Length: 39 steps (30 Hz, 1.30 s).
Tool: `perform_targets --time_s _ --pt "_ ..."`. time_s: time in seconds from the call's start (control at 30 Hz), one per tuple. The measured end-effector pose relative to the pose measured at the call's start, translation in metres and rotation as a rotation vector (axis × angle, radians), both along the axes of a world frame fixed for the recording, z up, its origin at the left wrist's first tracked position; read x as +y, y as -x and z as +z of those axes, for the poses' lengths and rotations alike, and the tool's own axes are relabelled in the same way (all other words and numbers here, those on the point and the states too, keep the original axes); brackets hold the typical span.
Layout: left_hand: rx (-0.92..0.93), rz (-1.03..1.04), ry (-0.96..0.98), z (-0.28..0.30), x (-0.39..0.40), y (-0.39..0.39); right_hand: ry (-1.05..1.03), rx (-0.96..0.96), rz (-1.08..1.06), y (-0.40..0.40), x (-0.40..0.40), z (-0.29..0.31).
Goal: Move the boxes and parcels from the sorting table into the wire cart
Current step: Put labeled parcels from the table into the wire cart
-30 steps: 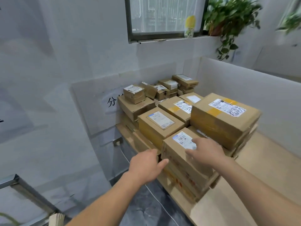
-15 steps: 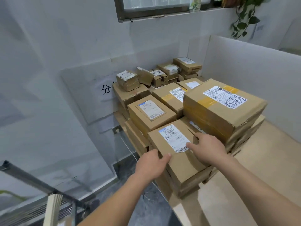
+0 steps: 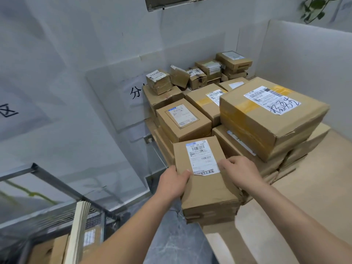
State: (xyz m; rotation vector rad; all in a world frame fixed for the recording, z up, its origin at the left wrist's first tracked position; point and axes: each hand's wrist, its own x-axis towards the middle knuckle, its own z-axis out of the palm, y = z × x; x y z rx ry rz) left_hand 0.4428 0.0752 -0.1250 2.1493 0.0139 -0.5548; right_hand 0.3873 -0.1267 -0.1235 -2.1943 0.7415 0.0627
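At the near edge of the worktop, atop the front stack: a flat cardboard box, overhanging the corner. Left hand gripping its left side, right hand curled over the right edge. Best lifted level, clear of the taller neighbours, then swung left and down toward the wire cart. Handwritten scrawl, unreadable, on the big box. "530 05 040" on the held box's label.

At your 12 o'clock the stacked boxes wall off the table; its bare top lies open at 3 o'clock. The floor gap runs at 6, the cart rail crossing at 9.
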Motion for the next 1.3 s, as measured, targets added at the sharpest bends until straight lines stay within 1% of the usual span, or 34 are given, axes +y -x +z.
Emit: perform_targets --time_s 0.17,0.23,0.4,0.5,0.63,0.73,0.93,1.1,1.3 --pt "0.030 0.044 0.016 -0.010 0.016 0.007 -0.335 -0.111 -0.210 0.018 0.011 -0.017" --pt "0.045 0.067 0.058 -0.013 0.023 0.012 -0.466 -0.175 -0.244 0.027 0.018 -0.021" --pt "0.027 0.129 0.156 -0.013 0.045 0.034 -0.710 -0.268 -0.220 0.045 0.042 -0.024" --pt "-0.012 0.165 0.197 -0.010 0.073 0.048 -0.815 -0.248 -0.140 0.054 0.066 -0.021" --pt "-0.076 0.218 0.254 0.009 0.119 0.077 -0.860 -0.215 -0.023 0.065 0.108 -0.012" --pt "-0.151 0.239 0.287 0.024 0.158 0.094 -0.862 -0.245 0.039 0.074 0.146 0.002" --pt "-0.319 0.291 0.270 0.063 0.241 0.121 -0.940 -0.282 0.183 0.077 0.219 0.020" --pt "-0.422 0.346 0.234 0.090 0.309 0.145 -0.907 -0.361 0.343 0.074 0.285 0.048" --pt "-0.513 0.477 0.161 0.107 0.382 0.176 -0.791 -0.313 0.617 0.059 0.352 0.071"
